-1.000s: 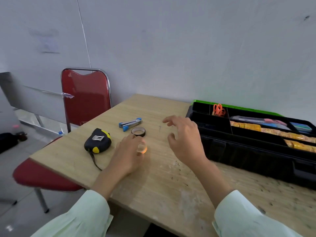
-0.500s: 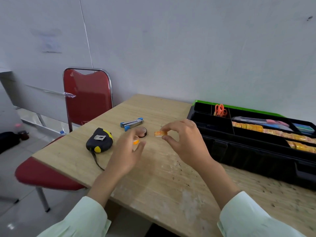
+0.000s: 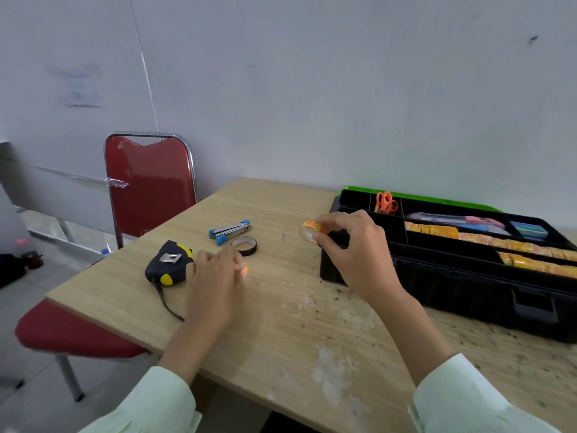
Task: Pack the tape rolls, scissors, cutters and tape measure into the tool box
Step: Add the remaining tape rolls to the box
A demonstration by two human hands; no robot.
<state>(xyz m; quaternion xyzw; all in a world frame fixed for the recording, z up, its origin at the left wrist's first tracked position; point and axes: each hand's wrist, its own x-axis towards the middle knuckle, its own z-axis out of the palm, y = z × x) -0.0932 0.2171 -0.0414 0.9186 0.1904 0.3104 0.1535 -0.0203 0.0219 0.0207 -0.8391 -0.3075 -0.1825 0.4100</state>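
My right hand (image 3: 352, 254) pinches a small yellow tape roll (image 3: 310, 230) just left of the black tool box (image 3: 437, 276). Blurred, my left hand (image 3: 215, 282) hovers low over the table with a small orange roll (image 3: 245, 270) at its fingertips. A black and yellow tape measure (image 3: 170, 264) lies left of that hand. A dark tape roll (image 3: 244, 245) and a blue-and-metal tool (image 3: 229, 231) lie beyond it. In the box are orange scissors (image 3: 386, 203), cutters (image 3: 452, 218) and rows of yellow tape rolls (image 3: 474, 239).
The wooden table (image 3: 281, 323) has its left corner near the tape measure. A red chair (image 3: 150, 185) stands behind that corner against the white wall. The box's green lid (image 3: 421, 198) lies open at the back.
My right hand picked up a yellow roll and carried it right, toward the box. My left hand dropped lower beside the tape measure, still with an orange roll.
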